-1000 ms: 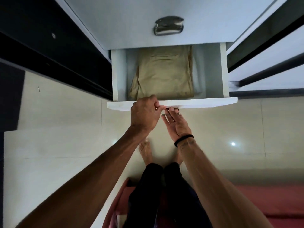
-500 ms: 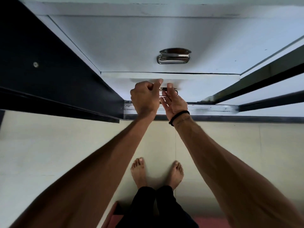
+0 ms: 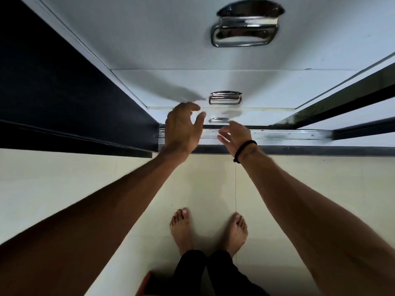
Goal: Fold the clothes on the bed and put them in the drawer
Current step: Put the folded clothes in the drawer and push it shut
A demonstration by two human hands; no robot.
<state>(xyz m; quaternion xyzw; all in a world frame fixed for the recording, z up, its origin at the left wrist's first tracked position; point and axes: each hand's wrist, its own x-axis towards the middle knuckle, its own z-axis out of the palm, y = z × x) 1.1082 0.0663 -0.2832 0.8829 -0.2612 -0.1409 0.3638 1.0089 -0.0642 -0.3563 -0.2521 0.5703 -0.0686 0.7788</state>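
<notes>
The white drawers (image 3: 277,116) of the cabinet stand pushed in, and no clothes show. The lowest drawer carries a small metal handle (image 3: 219,120). My left hand (image 3: 181,129) hovers just left of that handle with loose, spread fingers and holds nothing. On the other side, my right hand (image 3: 235,135), with a black band at the wrist, sits just below and right of the handle, palm turned inward, fingers relaxed and empty. Neither hand touches the handle.
Two more metal handles (image 3: 225,98) (image 3: 245,28) sit on the drawers above. A dark cabinet panel (image 3: 64,92) stands to the left and a metal sliding-door track (image 3: 288,134) runs along the base. My bare feet (image 3: 209,229) stand on pale floor tiles.
The open drawer with the folded khaki garment was pushed shut. Both hands have since let go of its handle and drawn back a little, fingers now loose.
</notes>
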